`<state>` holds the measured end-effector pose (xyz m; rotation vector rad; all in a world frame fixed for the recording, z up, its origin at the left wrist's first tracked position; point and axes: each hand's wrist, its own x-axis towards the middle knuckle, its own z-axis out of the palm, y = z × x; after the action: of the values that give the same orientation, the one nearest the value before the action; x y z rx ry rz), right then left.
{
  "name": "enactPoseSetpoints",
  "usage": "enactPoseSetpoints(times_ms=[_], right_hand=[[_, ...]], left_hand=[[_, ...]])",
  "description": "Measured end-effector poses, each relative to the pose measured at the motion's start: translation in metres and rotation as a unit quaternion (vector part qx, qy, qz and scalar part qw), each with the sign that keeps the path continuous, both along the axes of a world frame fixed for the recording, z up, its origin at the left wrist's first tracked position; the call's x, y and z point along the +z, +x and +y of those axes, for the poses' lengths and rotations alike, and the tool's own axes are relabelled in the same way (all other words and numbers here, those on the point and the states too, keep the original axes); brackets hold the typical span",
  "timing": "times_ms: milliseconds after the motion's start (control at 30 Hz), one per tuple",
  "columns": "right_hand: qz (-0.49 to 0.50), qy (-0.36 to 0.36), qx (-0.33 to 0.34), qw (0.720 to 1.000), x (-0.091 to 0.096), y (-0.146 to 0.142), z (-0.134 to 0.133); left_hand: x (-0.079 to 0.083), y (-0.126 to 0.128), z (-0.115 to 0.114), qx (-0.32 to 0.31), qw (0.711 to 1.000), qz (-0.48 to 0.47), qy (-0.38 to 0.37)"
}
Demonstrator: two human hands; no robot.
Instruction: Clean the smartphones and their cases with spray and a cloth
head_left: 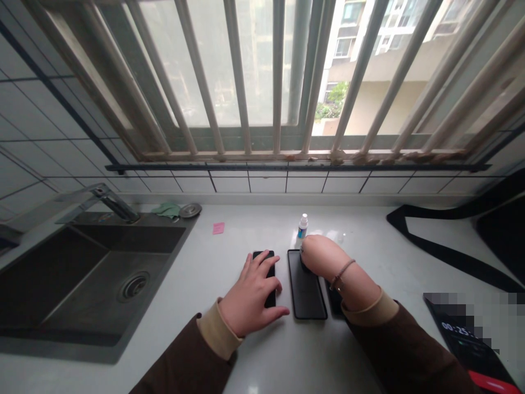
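My left hand (259, 295) lies with fingers spread over a black phone (269, 300) on the white counter. Just right of it is a larger dark, flat, phone-shaped thing (308, 298) with a raised black rim. Over its upper end, my right hand (322, 256) is curled downward; the fingertips are hidden, so what they hold, if anything, does not show. Another dark flat object (335, 302) sits partly hidden under my right wrist. Behind the right hand stands a small white bottle (302, 227) with a blue label.
A sink (123, 246) with a faucet (117, 202) is at the left, a green cloth (167, 210) and drain cover (190, 210) by its back corner. A pink note (219, 228) lies on the counter. At the right are a black strap (438, 251) and a timer screen (459, 331).
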<state>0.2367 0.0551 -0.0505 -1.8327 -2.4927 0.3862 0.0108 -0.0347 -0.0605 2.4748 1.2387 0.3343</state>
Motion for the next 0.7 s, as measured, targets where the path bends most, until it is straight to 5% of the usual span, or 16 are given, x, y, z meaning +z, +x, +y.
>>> enactPoseSetpoints(times_ms=[233, 400, 500, 700], right_hand=[[-0.043, 0.005, 0.043, 0.998, 0.031, -0.003, -0.009], [0.077, 0.036, 0.127, 0.988, 0.056, -0.005, -0.023], [0.199, 0.032, 0.165, 0.965, 0.070, -0.004, -0.032], [0.358, 0.008, 0.088, 0.930, 0.085, -0.011, -0.043]], left_hand=[[-0.002, -0.003, 0.005, 0.040, 0.993, -0.106, 0.026], [-0.001, -0.007, 0.012, 0.150, 0.944, -0.293, -0.003], [0.002, -0.006, 0.011, 0.146, 0.867, -0.443, -0.175], [0.011, 0.004, -0.008, 0.026, 0.624, -0.614, -0.482]])
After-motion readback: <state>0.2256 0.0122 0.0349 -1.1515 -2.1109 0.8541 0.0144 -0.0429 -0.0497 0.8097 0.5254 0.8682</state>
